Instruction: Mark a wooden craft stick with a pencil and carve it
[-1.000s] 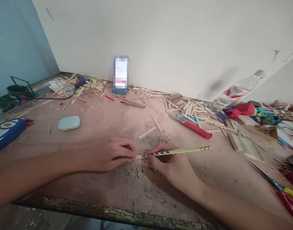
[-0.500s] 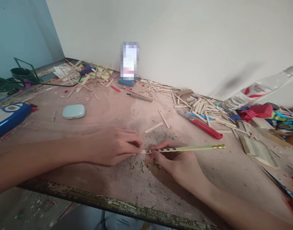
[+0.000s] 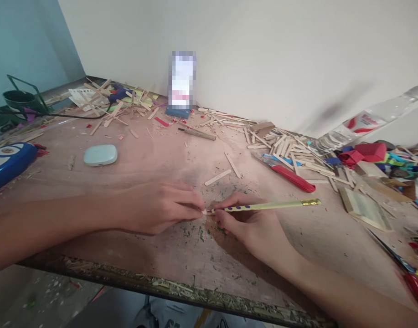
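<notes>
My right hand (image 3: 256, 225) is closed round a pale yellow pencil (image 3: 277, 206) with purple dots and a gold eraser band. The pencil lies almost level, its point toward the left. My left hand (image 3: 166, 205) pinches a small pale piece of craft stick (image 3: 205, 212), mostly hidden by the fingertips. The pencil's tip meets or nearly meets this piece between the two hands. Just beyond them lie two loose craft sticks, one of them (image 3: 218, 177) marked. Dark green shavings (image 3: 201, 234) are scattered on the wooden table (image 3: 136, 262) around my hands.
A red box cutter (image 3: 294, 178) and a pile of craft sticks (image 3: 287, 146) lie to the right. Scissors (image 3: 415, 284) rest at the right edge. A mint case (image 3: 100, 155) sits left, a blurred phone (image 3: 181, 82) stands by the wall, and a plastic bottle (image 3: 369, 120) leans right.
The pencil's tip is now closer to my left fingertips, and less of the pale stick piece shows. Both hands keep their grips. The whole view has shifted slightly.
</notes>
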A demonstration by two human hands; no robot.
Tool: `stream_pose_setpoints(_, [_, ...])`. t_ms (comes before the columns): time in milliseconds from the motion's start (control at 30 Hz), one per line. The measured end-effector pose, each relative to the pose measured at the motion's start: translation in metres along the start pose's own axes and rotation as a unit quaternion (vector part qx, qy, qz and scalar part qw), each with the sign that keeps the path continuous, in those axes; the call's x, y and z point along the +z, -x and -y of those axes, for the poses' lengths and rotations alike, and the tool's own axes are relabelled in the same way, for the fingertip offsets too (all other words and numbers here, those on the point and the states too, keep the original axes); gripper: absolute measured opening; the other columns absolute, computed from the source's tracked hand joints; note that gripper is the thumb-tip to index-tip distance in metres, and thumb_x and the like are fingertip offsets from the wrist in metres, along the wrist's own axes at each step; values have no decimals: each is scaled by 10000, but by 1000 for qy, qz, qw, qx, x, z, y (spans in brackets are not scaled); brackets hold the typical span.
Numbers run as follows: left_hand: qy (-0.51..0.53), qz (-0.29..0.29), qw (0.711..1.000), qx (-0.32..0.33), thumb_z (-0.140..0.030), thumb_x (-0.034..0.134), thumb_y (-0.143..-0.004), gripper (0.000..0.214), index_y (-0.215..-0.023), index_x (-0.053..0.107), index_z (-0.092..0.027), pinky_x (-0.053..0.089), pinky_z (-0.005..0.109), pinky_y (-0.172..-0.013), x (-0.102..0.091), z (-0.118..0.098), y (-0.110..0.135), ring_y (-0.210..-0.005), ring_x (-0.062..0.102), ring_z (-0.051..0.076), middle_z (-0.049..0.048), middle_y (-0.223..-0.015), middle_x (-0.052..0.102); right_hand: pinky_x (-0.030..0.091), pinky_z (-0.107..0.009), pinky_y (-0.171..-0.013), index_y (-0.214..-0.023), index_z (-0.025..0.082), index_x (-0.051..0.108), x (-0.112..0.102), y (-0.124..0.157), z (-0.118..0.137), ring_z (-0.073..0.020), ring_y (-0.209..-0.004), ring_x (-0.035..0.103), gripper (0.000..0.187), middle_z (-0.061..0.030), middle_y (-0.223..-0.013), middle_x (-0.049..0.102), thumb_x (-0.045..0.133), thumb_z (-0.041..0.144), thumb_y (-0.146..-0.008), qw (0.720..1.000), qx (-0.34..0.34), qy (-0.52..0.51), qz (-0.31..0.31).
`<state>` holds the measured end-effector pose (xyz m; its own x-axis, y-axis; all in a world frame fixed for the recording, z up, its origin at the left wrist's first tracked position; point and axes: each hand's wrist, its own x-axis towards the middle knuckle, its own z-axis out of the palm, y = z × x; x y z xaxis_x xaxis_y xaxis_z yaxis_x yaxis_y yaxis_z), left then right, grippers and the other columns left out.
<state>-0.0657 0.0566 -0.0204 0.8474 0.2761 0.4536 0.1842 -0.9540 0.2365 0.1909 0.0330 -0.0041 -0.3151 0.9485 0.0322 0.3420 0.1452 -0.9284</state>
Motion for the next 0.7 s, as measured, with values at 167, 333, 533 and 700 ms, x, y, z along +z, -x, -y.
stream_pose_setpoints(167, [23,-2,1000,15,-6,511,-971,334,-1200,735,-97,584,362,-1027,2,0,2,-1147,719,253,115,-1273,777,501,-252,-546,-751,210,749,0,0,2,-142,-577,630,89,-21,-706,756,747,279,-808,1000,2,-1,-8])
stream_pose_setpoints(333, [38,-13,999,16,7,510,-961,332,-1172,755,-68,605,375,-1027,3,1,0,-1155,731,264,133,-1253,787,490,-258,-537,-740,211,748,0,0,3,-141,-564,612,103,-23,-689,744,740,282,-815,1000,7,5,-7])
stream_pose_setpoints(533, [44,-15,999,15,21,508,-942,349,-1153,757,-100,619,367,-1012,4,2,-1,-1144,736,255,113,-1244,794,506,-264,-566,-748,217,764,0,0,2,-154,-601,633,100,-24,-698,749,729,284,-814,1000,8,14,1])
stream_pose_setpoints(700, [41,-17,999,12,20,494,-938,383,-1185,746,-130,623,379,-1015,4,2,0,-1147,739,251,109,-1260,791,484,-255,-546,-741,212,753,0,0,4,-143,-580,608,100,-21,-685,745,735,280,-813,1000,15,19,-5])
